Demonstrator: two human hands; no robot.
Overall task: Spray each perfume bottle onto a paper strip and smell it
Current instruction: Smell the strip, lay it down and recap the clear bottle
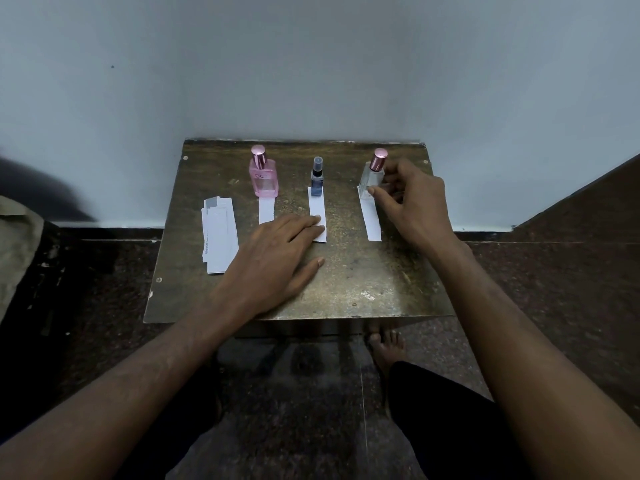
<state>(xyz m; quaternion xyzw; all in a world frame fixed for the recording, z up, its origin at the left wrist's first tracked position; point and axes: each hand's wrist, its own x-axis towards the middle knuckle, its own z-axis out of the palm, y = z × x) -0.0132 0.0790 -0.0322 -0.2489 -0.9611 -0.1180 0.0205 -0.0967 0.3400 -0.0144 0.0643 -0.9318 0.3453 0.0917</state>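
Here, from the head camera, I look down on a small worn brown table (346, 289) pushed against a pale wall. Three perfume bottles stand in a row near its far edge, each with a white paper strip laid just in front of it, presumably so every scent gets its own strip. At left is the pink square glass bottle with a pink metallic cap (263, 176) and its short strip (266, 210). In the middle stands the slim dark blue bottle with a clear spray cap (317, 178). At right is the clear glass bottle with a pink metallic cap (372, 178), set on the far end of its long strip (370, 216).

My right hand (412, 202) has its thumb and curled fingers around the clear bottle's body, a grip that looks meant for lifting it. My left hand (273, 258) lies flat, fingers straight, the fingertips pressing the near end of the middle strip (318, 216), probably to keep the light paper from shifting.

A loose stack of spare white paper strips (220, 233) sits by the table's left edge, well apart from the bottles. All caps are on, so I judge no spraying is under way yet.
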